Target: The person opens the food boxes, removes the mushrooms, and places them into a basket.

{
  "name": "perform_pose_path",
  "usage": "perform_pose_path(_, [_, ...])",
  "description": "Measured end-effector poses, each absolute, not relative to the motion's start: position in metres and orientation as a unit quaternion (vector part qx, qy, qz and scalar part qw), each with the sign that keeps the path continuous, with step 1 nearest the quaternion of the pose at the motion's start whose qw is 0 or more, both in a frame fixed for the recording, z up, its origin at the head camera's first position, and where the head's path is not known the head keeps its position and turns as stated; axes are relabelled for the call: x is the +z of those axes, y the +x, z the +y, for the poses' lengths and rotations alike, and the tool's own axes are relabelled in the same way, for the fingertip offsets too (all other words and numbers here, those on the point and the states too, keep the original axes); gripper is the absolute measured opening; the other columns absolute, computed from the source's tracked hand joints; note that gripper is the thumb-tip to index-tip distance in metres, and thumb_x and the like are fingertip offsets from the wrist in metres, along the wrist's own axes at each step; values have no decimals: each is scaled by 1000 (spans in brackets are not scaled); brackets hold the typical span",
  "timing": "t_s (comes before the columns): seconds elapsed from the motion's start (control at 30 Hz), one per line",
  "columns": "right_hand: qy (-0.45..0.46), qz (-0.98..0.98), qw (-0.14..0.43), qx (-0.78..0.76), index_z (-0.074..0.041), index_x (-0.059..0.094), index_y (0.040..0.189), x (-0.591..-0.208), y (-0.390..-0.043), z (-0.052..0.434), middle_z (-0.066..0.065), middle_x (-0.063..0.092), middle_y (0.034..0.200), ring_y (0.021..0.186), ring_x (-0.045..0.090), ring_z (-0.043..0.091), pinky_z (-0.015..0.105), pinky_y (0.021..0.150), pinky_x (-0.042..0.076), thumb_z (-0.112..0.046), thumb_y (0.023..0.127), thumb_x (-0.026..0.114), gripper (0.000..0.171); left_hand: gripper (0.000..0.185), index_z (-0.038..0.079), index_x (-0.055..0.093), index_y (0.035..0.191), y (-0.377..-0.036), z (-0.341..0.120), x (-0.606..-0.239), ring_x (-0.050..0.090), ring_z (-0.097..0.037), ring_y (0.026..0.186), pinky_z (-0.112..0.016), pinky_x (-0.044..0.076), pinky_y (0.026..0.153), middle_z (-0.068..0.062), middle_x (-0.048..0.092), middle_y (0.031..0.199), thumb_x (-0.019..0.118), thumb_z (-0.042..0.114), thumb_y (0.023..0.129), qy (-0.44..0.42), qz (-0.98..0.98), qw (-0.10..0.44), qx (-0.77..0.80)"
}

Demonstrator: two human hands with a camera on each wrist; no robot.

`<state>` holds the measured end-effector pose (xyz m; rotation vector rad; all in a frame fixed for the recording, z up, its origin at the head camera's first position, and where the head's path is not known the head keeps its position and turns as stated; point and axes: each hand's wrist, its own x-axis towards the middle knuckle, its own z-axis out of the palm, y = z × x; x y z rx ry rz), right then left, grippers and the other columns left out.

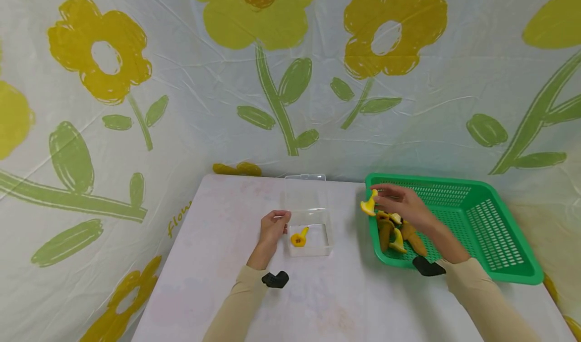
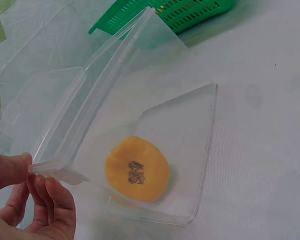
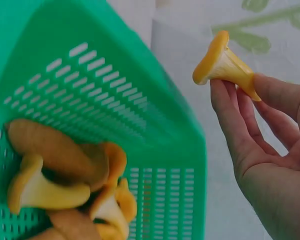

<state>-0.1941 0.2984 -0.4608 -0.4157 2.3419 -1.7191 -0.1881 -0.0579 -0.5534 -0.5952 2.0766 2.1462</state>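
My left hand (image 1: 271,229) pinches the rim of a clear plastic box (image 1: 312,251) between thumb and fingers at its left side. Inside the box lies one yellow mushroom (image 1: 299,239), its dark-marked cap facing up in the left wrist view. The box's clear lid (image 1: 305,193) stands folded back behind it. My right hand (image 1: 406,208) holds another yellow mushroom (image 3: 232,70) by its stem, with thumb and fingertips, over the left rim of a green basket (image 1: 481,221). Several yellow mushrooms (image 3: 47,190) and brown, long pieces (image 3: 50,147) lie in the basket's left part.
A white cloth-covered table (image 1: 218,281) carries the box and, to its right, the basket with its raised slotted walls. Flower-printed curtain (image 1: 195,105) hangs close behind and beside the table. Dark wrist devices (image 1: 275,280) sit at both sleeves.
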Motion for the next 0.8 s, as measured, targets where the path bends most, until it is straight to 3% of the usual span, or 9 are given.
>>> perform_pose_path(0.3, [-96,816,100,-561,-7,57,141,-462,-196,336,10,64,128,103,73,22,27,87,57,-25,106,60,39,23,2,68,113,-188,-59,-553,52,-15,69,-18,49,62,-5,62,86,72,19,98,-198,690,57,694])
perform_pose_path(0.47, [-80,827,97,-548,-3,54,143,-464,-197,355,10,60,131,102,72,12,24,87,56,-27,107,58,44,23,2,68,112,-188,-60,-553,52,-15,70,-18,49,62,-5,62,87,72,20,98,-195,689,59,695])
perform_pose_path(0.63, [-63,836,97,-536,-2,51,145,-470,-199,374,10,57,132,101,69,5,29,88,58,-28,106,59,47,19,1,68,107,-190,-61,-557,52,-15,71,-18,49,61,-4,62,86,73,17,97,-188,679,52,708])
perform_pose_path(0.8, [-51,850,103,-515,5,45,148,-477,-199,391,29,50,139,100,67,1,33,90,58,-26,107,58,53,18,1,69,106,-190,-60,-556,53,-15,70,-18,50,61,-4,64,86,73,15,97,-184,679,50,709])
